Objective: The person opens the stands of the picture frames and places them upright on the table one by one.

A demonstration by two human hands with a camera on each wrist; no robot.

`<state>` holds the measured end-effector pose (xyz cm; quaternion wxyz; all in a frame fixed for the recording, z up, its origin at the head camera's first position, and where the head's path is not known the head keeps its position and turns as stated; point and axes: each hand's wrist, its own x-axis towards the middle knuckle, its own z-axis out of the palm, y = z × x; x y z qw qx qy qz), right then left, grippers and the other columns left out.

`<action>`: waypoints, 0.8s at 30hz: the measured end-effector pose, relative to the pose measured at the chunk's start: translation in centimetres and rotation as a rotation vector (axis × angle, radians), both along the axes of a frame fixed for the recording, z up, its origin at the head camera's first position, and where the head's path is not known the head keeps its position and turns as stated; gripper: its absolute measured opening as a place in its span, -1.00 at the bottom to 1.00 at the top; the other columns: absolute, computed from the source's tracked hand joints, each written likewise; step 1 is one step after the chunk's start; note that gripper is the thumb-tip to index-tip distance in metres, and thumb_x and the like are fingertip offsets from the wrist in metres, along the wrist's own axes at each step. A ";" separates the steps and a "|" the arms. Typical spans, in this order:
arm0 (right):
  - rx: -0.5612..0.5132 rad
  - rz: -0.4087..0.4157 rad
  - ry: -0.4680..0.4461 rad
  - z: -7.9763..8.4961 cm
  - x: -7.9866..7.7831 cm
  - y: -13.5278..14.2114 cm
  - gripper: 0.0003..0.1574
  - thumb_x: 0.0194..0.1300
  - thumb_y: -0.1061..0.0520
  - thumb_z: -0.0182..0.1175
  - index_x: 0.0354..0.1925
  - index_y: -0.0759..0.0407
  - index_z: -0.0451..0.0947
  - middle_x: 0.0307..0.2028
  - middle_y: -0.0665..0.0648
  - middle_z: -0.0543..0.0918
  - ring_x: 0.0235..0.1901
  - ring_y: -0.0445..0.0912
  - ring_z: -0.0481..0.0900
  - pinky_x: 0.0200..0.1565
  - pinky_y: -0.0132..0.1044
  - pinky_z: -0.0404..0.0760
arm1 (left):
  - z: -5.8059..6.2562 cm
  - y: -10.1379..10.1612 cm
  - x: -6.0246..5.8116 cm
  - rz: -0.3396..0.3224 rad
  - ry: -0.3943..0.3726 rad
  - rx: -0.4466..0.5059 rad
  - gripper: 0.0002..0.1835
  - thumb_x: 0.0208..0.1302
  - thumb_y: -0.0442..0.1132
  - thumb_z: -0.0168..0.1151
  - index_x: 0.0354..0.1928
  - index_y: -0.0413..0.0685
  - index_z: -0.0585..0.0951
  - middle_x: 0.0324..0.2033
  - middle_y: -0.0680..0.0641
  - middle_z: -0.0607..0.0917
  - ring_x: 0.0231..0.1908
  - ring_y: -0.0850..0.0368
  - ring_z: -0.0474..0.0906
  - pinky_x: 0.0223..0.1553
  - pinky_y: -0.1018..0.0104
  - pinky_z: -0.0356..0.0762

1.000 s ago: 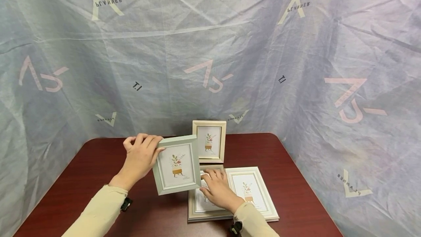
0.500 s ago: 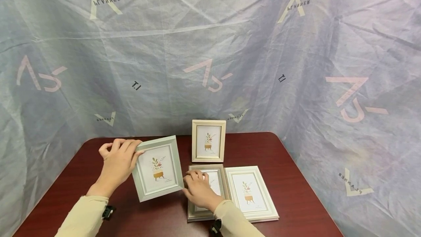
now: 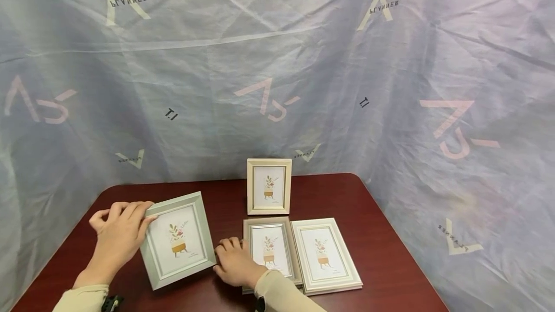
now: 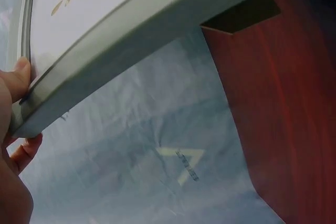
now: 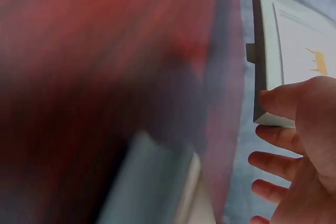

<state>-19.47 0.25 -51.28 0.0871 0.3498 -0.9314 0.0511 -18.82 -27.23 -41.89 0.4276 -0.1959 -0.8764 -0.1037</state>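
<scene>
A smooth, matt pale-green picture frame (image 3: 204, 229) surrounds a paper-like print (image 3: 191, 227) above a polished, wood-look tabletop (image 3: 338, 201). Metallic-looking gilt trim (image 3: 284, 189) edges a cream frame (image 3: 288, 177); creased cloth forms the backdrop (image 3: 243, 61), soft matt fabric the sleeves (image 3: 286, 292).

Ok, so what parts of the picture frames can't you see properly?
- Head view: lower left of the taupe rectangular picture frame, hidden by the right hand and its cream fabric sleeve.
- Head view: tiny dark writing in the pale green rectangular picture frame, too small to read.
- Left wrist view: most of the green frame's plant print, cut off by the top edge.
- Right wrist view: a greyish straight edge, too blurred to identify.
</scene>
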 end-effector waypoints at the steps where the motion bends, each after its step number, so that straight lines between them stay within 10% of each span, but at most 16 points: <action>1: 0.013 0.009 -0.012 -0.1 0.2 -0.4 -0.64 0.37 -0.15 0.18 0.01 -0.01 0.53 0.12 0.00 0.48 0.13 -0.08 0.33 0.04 -0.11 0.30 | -0.1 -0.3 0.3 0.006 -0.006 0.003 -0.24 0.52 0.30 -0.34 -0.07 -0.24 0.61 -0.21 -0.25 0.64 -0.19 -0.24 0.35 -0.12 -0.41 -0.08; 24: 0.119 0.120 -0.054 -2.3 2.1 -2.7 -0.42 0.27 -0.28 0.23 0.14 -0.07 0.47 0.11 -0.06 0.41 0.12 -0.18 0.28 -0.07 -0.27 0.27 | -3.2 -2.7 4.6 -0.022 0.093 0.037 -0.35 0.55 0.19 -0.19 -0.12 -0.30 0.61 -0.26 -0.29 0.63 -0.23 -0.33 0.33 -0.16 -0.44 -0.17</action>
